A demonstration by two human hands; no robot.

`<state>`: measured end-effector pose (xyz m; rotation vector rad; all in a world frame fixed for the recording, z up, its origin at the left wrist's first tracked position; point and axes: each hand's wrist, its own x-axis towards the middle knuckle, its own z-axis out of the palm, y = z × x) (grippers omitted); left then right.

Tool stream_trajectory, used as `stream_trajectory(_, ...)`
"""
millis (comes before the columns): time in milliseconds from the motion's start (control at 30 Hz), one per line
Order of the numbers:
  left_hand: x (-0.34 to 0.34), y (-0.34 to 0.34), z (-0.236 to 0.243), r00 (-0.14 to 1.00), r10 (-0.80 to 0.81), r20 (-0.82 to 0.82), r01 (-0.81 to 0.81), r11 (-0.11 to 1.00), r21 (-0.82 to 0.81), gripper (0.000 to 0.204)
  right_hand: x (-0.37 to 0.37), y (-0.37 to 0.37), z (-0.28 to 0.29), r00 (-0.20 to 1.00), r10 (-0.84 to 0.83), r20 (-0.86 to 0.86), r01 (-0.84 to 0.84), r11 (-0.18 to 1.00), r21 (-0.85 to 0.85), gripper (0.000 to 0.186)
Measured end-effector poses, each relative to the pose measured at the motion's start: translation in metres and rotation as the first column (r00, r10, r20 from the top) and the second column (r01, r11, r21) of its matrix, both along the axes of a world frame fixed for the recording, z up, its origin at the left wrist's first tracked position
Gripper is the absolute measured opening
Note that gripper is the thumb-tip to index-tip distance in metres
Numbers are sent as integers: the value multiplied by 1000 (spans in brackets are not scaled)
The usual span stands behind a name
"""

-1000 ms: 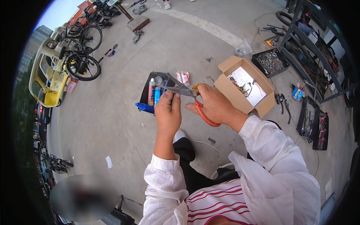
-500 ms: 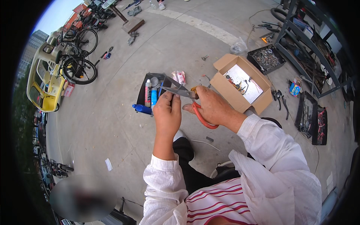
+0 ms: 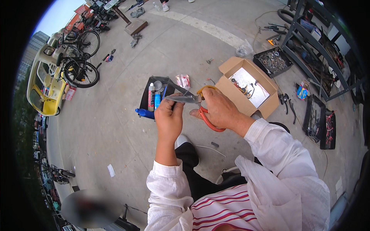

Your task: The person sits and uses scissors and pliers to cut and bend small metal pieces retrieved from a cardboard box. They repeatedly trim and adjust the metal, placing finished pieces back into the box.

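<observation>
My right hand is closed round the scissors, which have one orange-red handle loop and one yellow loop. Their metal blades are apart and point left across my left hand. That hand is closed in a pinch just under the lower blade. Whatever sits between its thumb and fingers is too small or hidden to name. Just beyond it on the ground lies a black tray with a white-and-red bottle, a blue can and a blue bottle.
Right of my hands stands an open cardboard box with wires inside. Beyond it are a black bin of metal parts, pliers, a long black tray and a dark metal rack. Bicycles stand at the far left.
The scissor blades have spread wider, and the yellow loop shows more. My left hand has shifted slightly left and down, its fingers now under the lower blade.
</observation>
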<state>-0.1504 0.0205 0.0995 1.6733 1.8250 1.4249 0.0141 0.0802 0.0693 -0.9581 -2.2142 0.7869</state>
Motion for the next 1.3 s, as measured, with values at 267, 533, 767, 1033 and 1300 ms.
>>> stream_trajectory(267, -7, -3, -1, 998, -11, 64, 15, 997, -72, 14, 1, -2, 9, 997, 12, 79, -6, 996, -84, 75)
stream_trajectory(533, -9, -6, 2, 984, -53, 171, 80, 985, -152, 15, 6, -2, 9, 998, 18, 59, -14, 998, -68, 65)
stream_trajectory(767, -12, -6, 0, 956, -119, 267, 179, 961, -213, 16, 7, 0, 4, 999, 25, 29, -26, 999, 31, 68)
stream_trajectory(1033, -7, -4, 0, 977, -110, 182, 146, 969, -198, 14, 9, 1, 12, 994, 56, 98, -46, 994, -99, 74)
stream_trajectory(1300, 6, -2, 6, 983, -42, -180, 19, 992, -128, 35, 15, -1, 13, 988, 154, -20, -153, 942, -298, 61)
